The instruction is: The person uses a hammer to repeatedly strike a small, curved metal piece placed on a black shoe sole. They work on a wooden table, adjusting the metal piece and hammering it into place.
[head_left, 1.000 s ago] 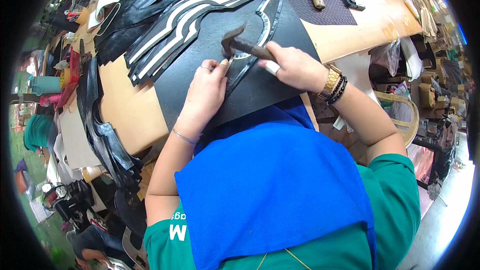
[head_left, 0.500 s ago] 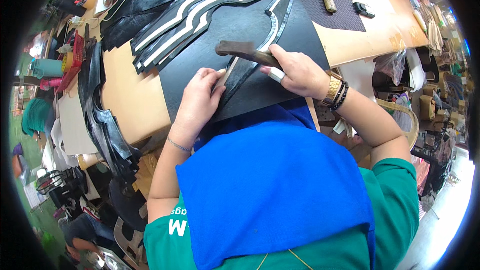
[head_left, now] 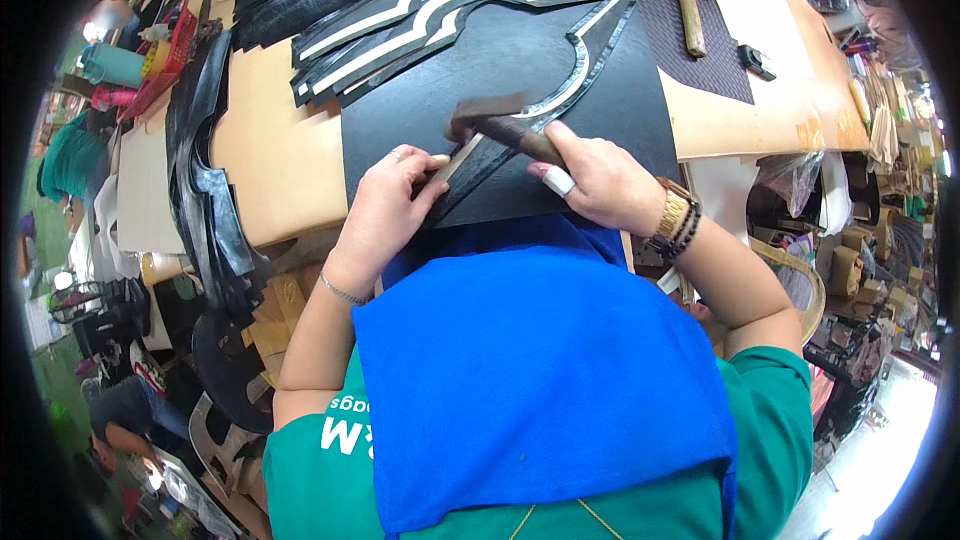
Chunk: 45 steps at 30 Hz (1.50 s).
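Note:
My right hand (head_left: 612, 183) is closed around the handle of a hammer (head_left: 520, 135), with a white wrap on one finger. Its head, smeared by motion, hangs over a long curved black leather piece (head_left: 597, 40) that has a pale strip along it. At the near end of this piece, my left hand (head_left: 388, 198) pinches the strip's edge between thumb and fingers, just left of the hammer head. Underneath lies a dark flat board (head_left: 630, 140) at the table's front edge. I cannot tell whether the hammer touches the leather.
Black leather pieces with white strips (head_left: 400, 25) are stacked at the board's far side. Dark leather strips (head_left: 205, 170) drape over the table's left edge. A second hammer (head_left: 690, 20) rests on a textured dark mat (head_left: 712, 65), near a small black object (head_left: 757, 61). A red basket (head_left: 170, 55) stands far left.
The whole view has shifted, so the table things sit further right. My left hand still pinches the leather piece; the hammer stays over it in my right hand.

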{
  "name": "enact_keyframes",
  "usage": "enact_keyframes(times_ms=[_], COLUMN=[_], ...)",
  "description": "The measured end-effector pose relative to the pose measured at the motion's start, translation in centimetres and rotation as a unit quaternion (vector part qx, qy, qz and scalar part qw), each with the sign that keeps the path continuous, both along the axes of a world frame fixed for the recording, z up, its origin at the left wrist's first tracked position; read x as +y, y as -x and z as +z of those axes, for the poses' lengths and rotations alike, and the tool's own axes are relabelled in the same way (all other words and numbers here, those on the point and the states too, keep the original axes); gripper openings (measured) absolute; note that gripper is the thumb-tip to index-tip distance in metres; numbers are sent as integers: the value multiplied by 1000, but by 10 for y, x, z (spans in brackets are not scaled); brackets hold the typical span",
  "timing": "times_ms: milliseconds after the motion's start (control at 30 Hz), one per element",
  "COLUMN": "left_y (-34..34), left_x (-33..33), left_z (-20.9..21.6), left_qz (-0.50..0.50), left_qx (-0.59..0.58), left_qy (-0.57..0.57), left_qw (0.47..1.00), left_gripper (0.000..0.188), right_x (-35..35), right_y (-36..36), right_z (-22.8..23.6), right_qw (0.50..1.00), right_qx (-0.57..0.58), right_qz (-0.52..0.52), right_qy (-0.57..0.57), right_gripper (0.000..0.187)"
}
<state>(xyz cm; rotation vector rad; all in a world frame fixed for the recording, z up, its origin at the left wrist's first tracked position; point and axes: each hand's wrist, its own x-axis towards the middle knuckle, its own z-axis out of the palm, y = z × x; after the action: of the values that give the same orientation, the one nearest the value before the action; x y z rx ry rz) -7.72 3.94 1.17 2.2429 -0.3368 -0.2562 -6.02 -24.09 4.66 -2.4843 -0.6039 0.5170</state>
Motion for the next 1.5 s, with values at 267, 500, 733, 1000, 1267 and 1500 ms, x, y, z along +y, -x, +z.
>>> enact_keyframes(times_ms=[267,500,733,1000,1267,1500], left_y=[13,9,-26,-46,-69,-24], left_x=[14,25,35,-4,248,394], left_z=[-4,1,37,3,27,-7], left_qz=[14,-1,0,24,317,411], left_qx=[-33,-55,-159,-284,-72,33], left_qy=[6,-34,-220,-131,107,-223], left_qw=[999,998,963,950,940,883], left_gripper=[16,10,38,20,38,46], right_x=[8,13,-59,-91,-89,-82], right_y=[0,3,-1,6,0,-2], right_z=[4,10,-11,-40,-38,-36], right_qw=[998,998,964,949,955,964], right_qx=[-41,-18,-173,-160,-122,-125], right_qz=[15,29,-201,-272,-267,-236], right_qy=[39,55,31,22,-38,-11], right_gripper=[34,32,32,40,35,37])
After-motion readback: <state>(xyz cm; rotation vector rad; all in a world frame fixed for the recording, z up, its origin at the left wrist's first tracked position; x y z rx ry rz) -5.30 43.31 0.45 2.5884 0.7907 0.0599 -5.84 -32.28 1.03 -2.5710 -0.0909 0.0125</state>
